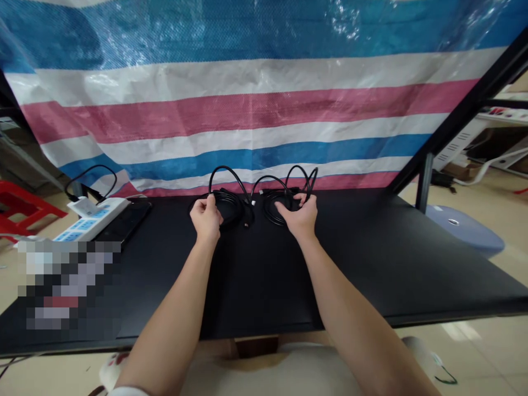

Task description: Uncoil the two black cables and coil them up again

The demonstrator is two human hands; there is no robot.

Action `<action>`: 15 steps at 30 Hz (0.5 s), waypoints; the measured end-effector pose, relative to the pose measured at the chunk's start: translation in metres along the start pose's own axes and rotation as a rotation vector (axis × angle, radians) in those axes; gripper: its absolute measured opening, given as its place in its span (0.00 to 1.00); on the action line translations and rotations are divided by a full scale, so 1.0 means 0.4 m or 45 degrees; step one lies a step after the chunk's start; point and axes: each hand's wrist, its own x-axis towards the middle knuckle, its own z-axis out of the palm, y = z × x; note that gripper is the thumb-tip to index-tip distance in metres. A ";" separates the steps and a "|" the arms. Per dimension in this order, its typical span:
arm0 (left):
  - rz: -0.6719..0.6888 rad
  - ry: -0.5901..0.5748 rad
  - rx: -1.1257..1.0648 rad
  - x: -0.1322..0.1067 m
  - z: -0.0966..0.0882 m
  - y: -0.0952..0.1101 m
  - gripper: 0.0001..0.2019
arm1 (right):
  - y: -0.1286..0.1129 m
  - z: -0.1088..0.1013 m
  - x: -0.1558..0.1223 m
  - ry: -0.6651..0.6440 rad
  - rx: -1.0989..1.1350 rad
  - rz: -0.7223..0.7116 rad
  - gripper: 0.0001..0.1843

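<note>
Two bundles of thin black cable lie side by side toward the back of the black table [256, 275]. My left hand [206, 219] is closed in a pinch on the left cable [233, 212], where a loop rises from the coil and arcs to the right. My right hand [303, 215] is at the right cable [272, 212]. Its fingers are curled around a strand of raised loops, while the thumb reaches over the coil. A small white connector end [253, 203] and a dark plug [246, 224] show between the bundles. My hands hide parts of both coils.
At the left stands a white power strip [88, 220] with a white charger [82, 207] plugged in, beside a dark flat device [132, 217]. A striped sheet [247, 110] hangs behind the table. A red stool [25, 212] and a bluish stool [462, 228] flank it.
</note>
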 end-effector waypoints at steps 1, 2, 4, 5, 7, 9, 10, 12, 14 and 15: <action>0.011 -0.025 0.002 -0.003 0.002 -0.002 0.16 | -0.004 0.001 -0.001 0.007 -0.012 0.039 0.25; 0.022 -0.044 0.003 -0.005 0.003 -0.003 0.16 | -0.005 0.001 0.001 0.021 0.018 0.101 0.22; 0.037 -0.059 0.022 -0.008 0.004 -0.004 0.16 | -0.003 0.004 0.013 0.034 0.183 0.252 0.20; 0.041 -0.057 0.048 -0.010 0.004 -0.004 0.16 | 0.000 0.007 0.020 0.024 0.291 0.320 0.20; 0.048 -0.058 0.129 -0.016 0.005 -0.006 0.15 | 0.005 0.013 0.032 -0.033 0.489 0.405 0.22; 0.052 -0.085 0.243 -0.027 0.007 -0.010 0.14 | 0.006 0.019 0.034 -0.090 0.599 0.400 0.26; 0.055 -0.107 0.311 -0.035 0.009 -0.012 0.13 | 0.004 0.021 0.031 -0.110 0.606 0.360 0.27; 0.080 -0.141 0.464 -0.054 0.013 -0.016 0.13 | -0.002 0.021 0.015 -0.172 0.541 0.217 0.28; 0.136 -0.151 0.593 -0.072 0.017 -0.019 0.13 | -0.013 0.017 -0.007 -0.293 0.421 0.045 0.27; 0.167 -0.151 0.630 -0.078 0.018 -0.020 0.13 | -0.019 0.016 -0.017 -0.344 0.362 -0.022 0.26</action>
